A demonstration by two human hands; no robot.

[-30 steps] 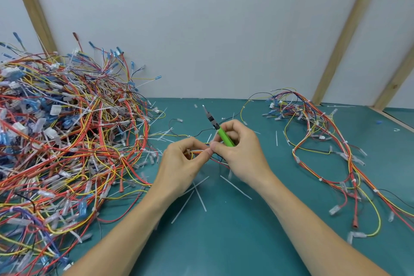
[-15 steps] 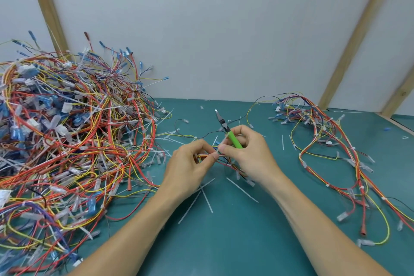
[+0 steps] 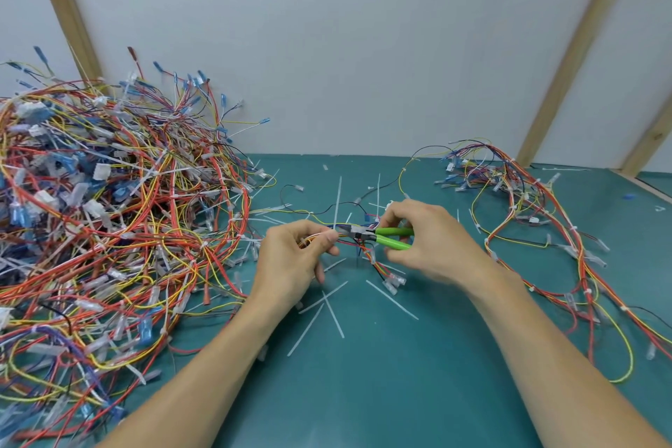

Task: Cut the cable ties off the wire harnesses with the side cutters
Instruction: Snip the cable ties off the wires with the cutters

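My left hand [image 3: 296, 260] pinches a thin wire harness [image 3: 367, 251] of red, yellow and blue wires at the table's middle. My right hand [image 3: 432, 242] grips the green-handled side cutters [image 3: 387, 237], held level with the handles spread and the jaws pointing left at the harness, right beside my left fingertips. A white cable tie sits on the bundle at the jaws; whether the blades touch it I cannot tell. Several cut white tie tails [image 3: 329, 307] lie on the mat below my hands.
A big heap of tangled harnesses [image 3: 109, 222] fills the left of the green table [image 3: 381, 393]. A smaller spread of harnesses [image 3: 538, 229] trails down the right side. White wall and wooden battens stand close behind.
The cutters swung from pointing up and away to lying level, jaws now at the harness by my left fingers. Both hands shifted slightly right in view.
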